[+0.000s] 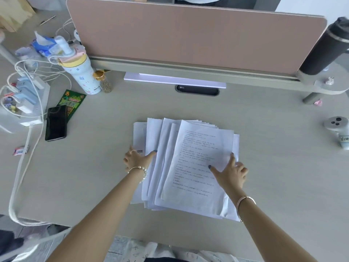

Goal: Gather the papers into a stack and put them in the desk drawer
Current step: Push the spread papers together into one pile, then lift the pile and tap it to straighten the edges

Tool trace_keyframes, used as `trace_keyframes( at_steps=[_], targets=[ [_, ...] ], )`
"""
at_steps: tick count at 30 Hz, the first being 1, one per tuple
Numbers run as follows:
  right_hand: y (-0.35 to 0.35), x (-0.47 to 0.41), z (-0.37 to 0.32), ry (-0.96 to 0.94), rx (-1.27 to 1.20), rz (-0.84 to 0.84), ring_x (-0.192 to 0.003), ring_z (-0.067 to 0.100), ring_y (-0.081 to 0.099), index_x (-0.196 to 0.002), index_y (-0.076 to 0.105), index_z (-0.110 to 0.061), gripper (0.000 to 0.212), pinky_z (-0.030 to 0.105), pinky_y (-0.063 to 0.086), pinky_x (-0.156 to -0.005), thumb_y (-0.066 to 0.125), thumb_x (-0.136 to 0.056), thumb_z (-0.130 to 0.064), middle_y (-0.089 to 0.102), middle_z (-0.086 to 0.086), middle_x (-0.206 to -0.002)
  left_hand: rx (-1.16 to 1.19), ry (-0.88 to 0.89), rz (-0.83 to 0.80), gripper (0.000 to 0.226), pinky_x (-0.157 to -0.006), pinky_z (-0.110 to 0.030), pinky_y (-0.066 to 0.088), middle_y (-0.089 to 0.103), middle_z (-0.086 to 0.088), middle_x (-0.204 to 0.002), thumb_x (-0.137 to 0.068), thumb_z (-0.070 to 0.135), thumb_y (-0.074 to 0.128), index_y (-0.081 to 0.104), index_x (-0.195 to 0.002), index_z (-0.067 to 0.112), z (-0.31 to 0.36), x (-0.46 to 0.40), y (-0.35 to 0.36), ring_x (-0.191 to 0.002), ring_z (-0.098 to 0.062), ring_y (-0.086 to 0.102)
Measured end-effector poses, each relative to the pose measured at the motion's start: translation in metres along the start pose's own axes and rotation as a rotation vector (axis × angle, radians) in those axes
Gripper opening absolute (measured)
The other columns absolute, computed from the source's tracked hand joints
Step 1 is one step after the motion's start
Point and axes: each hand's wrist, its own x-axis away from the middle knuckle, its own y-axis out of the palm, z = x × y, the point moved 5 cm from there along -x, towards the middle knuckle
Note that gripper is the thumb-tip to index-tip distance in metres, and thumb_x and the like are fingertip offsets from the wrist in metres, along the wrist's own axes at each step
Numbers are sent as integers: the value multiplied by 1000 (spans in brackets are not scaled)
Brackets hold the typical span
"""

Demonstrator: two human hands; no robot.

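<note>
Papers: white, blk print.
Divider: dusty pink.
Phone: blk.
Packet: green.
Bottle: white, pastel motifs.

Papers lie mid-desk, phone left, controller right.

White printed papers (loosely fanned, edges uneven) flat mid-desk.
</note>
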Motion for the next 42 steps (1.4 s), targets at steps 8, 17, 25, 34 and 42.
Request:
trace_keyframes(
  at_steps=[8, 17, 25, 34, 42],
  targets=[
    [18, 14, -37, -199, 10, -121, -119, 37, 32, -144, 19, -21, 83, 37, 27, -104, 62, -78, -46, 35, 18, -136, 177, 30, -207, 92, -101, -39, 37, 38, -15, -146, -72, 40, 73, 26, -141, 2, 15, 4, 21, -131, -32, 41],
    [6, -1, -18, -47, -166, -108, -125, 38, 28, -141, 26, -9, 75, 42, 24, -107, 62, -80, -35, 39, 21, -135, -13, 95, -193, 73, -103, -41, 32, 33, -18, -142, -78, 36, 67, 36, -133, -1, 18, 14, 28, -130, -32, 31],
    [15, -2, -28, 49, -484, -221, -94, 29, 55, -132, 37, -11, 59, 33, 45, -74, 62, -80, -23, 59, 11, -117, -73, 112, -222, 88, -109, -45, 26, 16, -7, -153, -78, 39, 65, 16, -146, 15, 27, 45, 57, -135, -33, 19],
    [28, -2, -25, 30, -666, -406, -82, 26, 58, -105, 60, -11, 26, 29, 45, -67, 63, -79, -11, 62, 8, -91, -136, 177, -292, 97, -110, -45, 23, 10, -5, -155, -77, 44, 65, 4, -148, 17, 21, 40, 55, -137, -31, 15],
    [-13, 22, -37, -270, -912, -375, -97, 28, 64, -109, 59, -9, 23, 38, 56, -82, 62, -86, -10, 67, 7, -101, 508, 140, -350, 62, -77, -28, 53, 66, -6, -110, -62, 27, 84, 56, -113, 5, 42, 35, 18, -106, -24, 62]
  ],
)
